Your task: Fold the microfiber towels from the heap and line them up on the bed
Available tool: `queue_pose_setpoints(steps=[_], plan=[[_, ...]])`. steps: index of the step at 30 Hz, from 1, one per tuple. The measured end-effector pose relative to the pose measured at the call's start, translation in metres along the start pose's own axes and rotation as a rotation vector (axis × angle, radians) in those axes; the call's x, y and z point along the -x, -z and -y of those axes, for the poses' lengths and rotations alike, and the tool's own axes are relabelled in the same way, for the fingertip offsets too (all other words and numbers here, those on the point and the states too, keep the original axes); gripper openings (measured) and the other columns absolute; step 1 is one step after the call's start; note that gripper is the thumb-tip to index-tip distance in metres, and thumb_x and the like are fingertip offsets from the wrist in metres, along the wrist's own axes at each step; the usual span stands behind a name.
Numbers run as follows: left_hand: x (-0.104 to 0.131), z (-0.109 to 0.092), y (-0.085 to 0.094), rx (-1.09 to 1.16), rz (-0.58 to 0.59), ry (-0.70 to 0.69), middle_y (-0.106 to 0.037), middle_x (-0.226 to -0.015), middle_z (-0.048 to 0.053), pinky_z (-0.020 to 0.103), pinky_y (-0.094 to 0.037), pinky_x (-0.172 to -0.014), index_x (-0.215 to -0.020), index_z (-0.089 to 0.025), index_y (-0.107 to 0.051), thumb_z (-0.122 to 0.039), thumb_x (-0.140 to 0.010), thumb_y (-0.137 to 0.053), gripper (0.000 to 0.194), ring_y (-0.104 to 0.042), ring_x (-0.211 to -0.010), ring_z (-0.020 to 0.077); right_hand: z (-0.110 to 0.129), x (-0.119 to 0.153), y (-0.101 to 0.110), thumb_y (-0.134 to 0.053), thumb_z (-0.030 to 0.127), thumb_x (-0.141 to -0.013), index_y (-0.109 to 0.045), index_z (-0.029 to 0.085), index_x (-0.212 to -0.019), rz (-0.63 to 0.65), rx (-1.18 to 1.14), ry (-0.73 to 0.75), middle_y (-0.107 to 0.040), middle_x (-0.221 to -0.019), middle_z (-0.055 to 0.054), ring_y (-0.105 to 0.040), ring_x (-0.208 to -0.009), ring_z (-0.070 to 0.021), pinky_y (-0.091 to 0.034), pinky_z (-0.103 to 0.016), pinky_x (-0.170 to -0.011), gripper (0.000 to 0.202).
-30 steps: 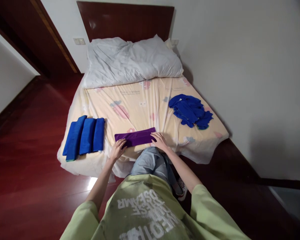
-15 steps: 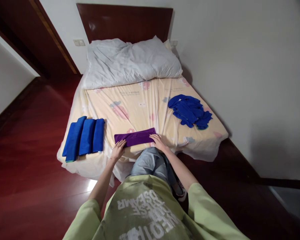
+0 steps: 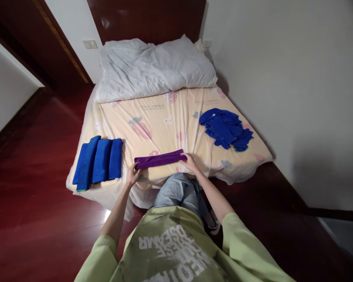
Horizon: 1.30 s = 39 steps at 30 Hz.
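Head view: a purple cloth [image 3: 159,159], folded into a narrow strip, lies at the near edge of the bed [image 3: 170,121], its long axis running left to right across the person. The left hand [image 3: 133,174] pinches its left end, fingers closed on the fabric; the right hand [image 3: 190,162] grips its right end likewise. Three folded blue cloths [image 3: 98,161] sit to the left, a loose blue pile [image 3: 226,129] farther right.

One camera is sitting on the person's head — looking forward and down at the bed [image 3: 176,117], from close above.
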<state>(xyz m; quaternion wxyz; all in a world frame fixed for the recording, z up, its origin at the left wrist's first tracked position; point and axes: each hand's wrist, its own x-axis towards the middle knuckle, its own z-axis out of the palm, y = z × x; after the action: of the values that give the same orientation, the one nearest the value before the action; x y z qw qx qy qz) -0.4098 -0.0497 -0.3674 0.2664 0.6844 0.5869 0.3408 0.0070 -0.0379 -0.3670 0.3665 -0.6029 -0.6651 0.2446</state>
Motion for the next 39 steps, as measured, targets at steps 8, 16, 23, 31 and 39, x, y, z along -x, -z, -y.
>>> queue_pose_setpoints(steps=[8,16,23,31,39], plan=[[-0.020,-0.004,-0.013,0.201,-0.149,0.247,-0.072,-0.100,0.011,0.036,-0.059,-0.076,-0.124,-0.015,-0.061,-0.051,-0.084,-0.064,0.054,-0.070,-0.084,0.0230,-0.008,-0.020,-0.016,-0.067,0.046,-0.085,-0.064,0.019,-0.123,-0.112,-0.136,-0.160,-0.071,-0.116,-0.012,-0.068,-0.105,-0.0253,-0.055,-0.042,-0.096,0.047],[-0.038,0.001,-0.029,0.066,-0.284,0.270,-0.070,-0.105,0.013,0.039,-0.055,-0.087,-0.119,-0.016,-0.061,-0.049,-0.092,-0.056,0.043,-0.067,-0.093,0.0251,-0.020,-0.035,-0.034,-0.068,0.056,-0.083,-0.064,0.017,-0.118,-0.208,-0.109,-0.270,-0.071,-0.108,-0.013,-0.065,-0.105,-0.0289,-0.054,-0.046,-0.097,0.052],[-0.040,-0.007,-0.048,-0.162,-0.409,0.264,-0.059,-0.116,0.017,0.048,-0.044,-0.103,-0.123,-0.015,-0.060,-0.046,-0.098,-0.050,0.042,-0.057,-0.112,0.0309,-0.033,-0.038,-0.054,-0.068,0.050,-0.085,-0.055,0.016,-0.132,-0.320,-0.099,-0.288,-0.063,-0.126,-0.017,-0.061,-0.114,-0.0278,-0.051,-0.045,-0.103,0.059],[-0.042,-0.002,-0.054,-0.240,-0.391,0.249,-0.054,-0.125,0.017,0.049,-0.038,-0.109,-0.122,-0.017,-0.062,-0.040,-0.100,-0.050,0.034,-0.050,-0.122,0.0320,-0.043,-0.037,-0.056,-0.068,0.049,-0.086,-0.055,0.016,-0.129,-0.297,-0.084,-0.260,-0.062,-0.123,-0.015,-0.062,-0.109,-0.0262,-0.053,-0.042,-0.099,0.055],[-0.041,-0.008,-0.048,-0.305,-0.340,0.148,-0.056,-0.130,0.013,0.055,-0.037,-0.106,-0.111,-0.023,-0.068,-0.027,-0.099,-0.048,0.023,-0.051,-0.121,0.0335,-0.032,-0.039,-0.055,-0.066,0.054,-0.085,-0.056,0.015,-0.125,-0.345,-0.001,-0.283,-0.062,-0.122,-0.016,-0.059,-0.115,-0.0297,-0.048,-0.048,-0.104,0.057]])
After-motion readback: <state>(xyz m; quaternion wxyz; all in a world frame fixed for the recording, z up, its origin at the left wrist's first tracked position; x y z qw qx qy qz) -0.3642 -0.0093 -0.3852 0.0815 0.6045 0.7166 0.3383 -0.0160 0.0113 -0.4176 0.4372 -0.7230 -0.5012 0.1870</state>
